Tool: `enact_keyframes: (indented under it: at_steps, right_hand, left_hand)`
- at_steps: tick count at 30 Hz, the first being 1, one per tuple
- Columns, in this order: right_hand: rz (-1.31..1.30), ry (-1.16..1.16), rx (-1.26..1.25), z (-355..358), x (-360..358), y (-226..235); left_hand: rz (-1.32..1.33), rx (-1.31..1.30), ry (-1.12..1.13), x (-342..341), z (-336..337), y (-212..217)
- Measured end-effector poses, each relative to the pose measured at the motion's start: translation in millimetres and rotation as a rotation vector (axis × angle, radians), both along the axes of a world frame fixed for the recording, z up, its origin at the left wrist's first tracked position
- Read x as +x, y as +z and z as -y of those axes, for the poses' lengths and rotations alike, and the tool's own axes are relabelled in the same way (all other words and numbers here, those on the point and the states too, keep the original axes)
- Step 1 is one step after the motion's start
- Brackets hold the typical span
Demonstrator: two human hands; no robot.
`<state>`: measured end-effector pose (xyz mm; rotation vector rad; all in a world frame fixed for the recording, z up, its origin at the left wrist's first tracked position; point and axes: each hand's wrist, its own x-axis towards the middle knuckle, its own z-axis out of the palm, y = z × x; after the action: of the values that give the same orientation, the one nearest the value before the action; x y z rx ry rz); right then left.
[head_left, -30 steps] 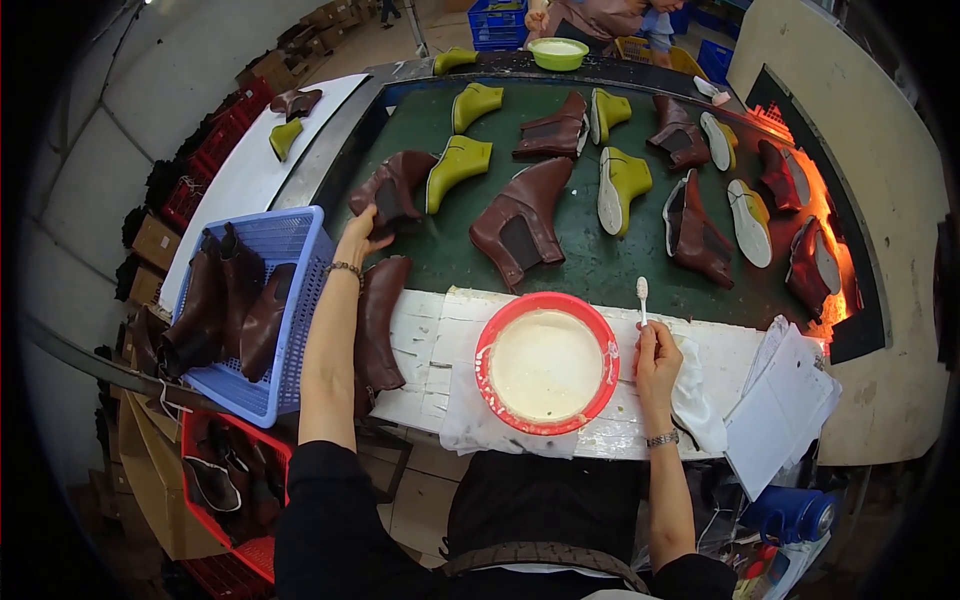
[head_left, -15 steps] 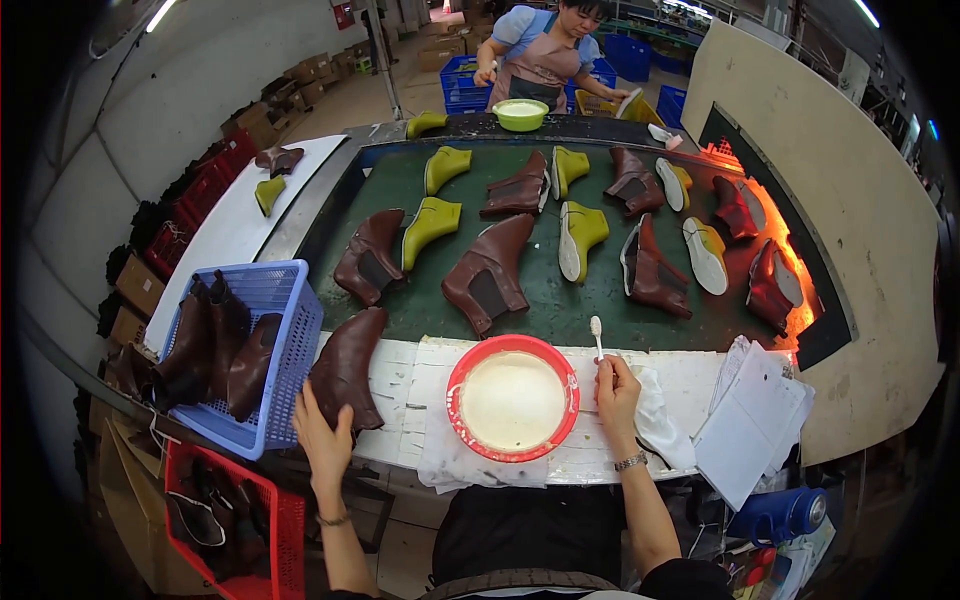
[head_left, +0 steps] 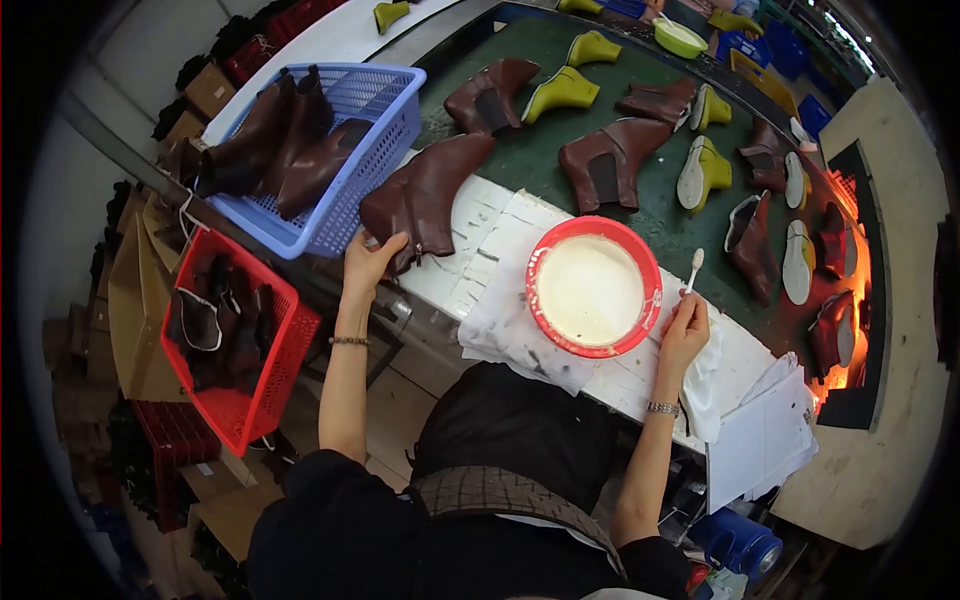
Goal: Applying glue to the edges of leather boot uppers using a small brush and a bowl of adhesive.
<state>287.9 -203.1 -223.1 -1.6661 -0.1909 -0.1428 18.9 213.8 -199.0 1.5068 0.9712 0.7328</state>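
My left hand [head_left: 371, 258] grips the near end of a brown leather boot upper [head_left: 428, 193] that lies across the white bench edge beside a blue basket [head_left: 360, 150]. My right hand [head_left: 684, 330] holds a small white brush [head_left: 693, 268] upright, just right of a red bowl [head_left: 594, 286] filled with cream-coloured glue. The bowl sits on a stained white cloth [head_left: 510, 320] in front of me.
Several brown boot uppers [head_left: 608, 165] and yellow-green lasts [head_left: 563, 93] lie on the green belt [head_left: 540, 45]. The blue basket holds brown boots; a red crate [head_left: 265, 370] of dark boots stands low at my left. White papers [head_left: 775, 440] lie at right. An orange glow [head_left: 850, 330] shows at the belt's right end.
The view has tilted and swung left. My left hand has pulled the brown boot upper toward the near bench edge. My right hand still holds the brush beside the bowl.
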Motion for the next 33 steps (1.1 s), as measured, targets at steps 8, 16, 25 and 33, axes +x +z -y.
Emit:
enact_keyframes:
  at_steps: [8,16,25,33]
  right_hand:
    - [-0.003,0.025,-0.037,1,-14,-10]
    - [-0.013,-0.011,-0.029,9,-15,-2]
    - [-0.063,-0.041,-0.093,-5,-9,5]
    - [-0.064,-0.103,-0.198,6,-12,8]
  left_hand:
    - [0.197,-0.282,-0.198,-30,23,22]
    - [0.318,-0.154,-0.359,12,29,131]
    - [0.099,0.434,-0.533,195,-102,208]
    - [-0.375,1.151,-0.161,408,-160,159]
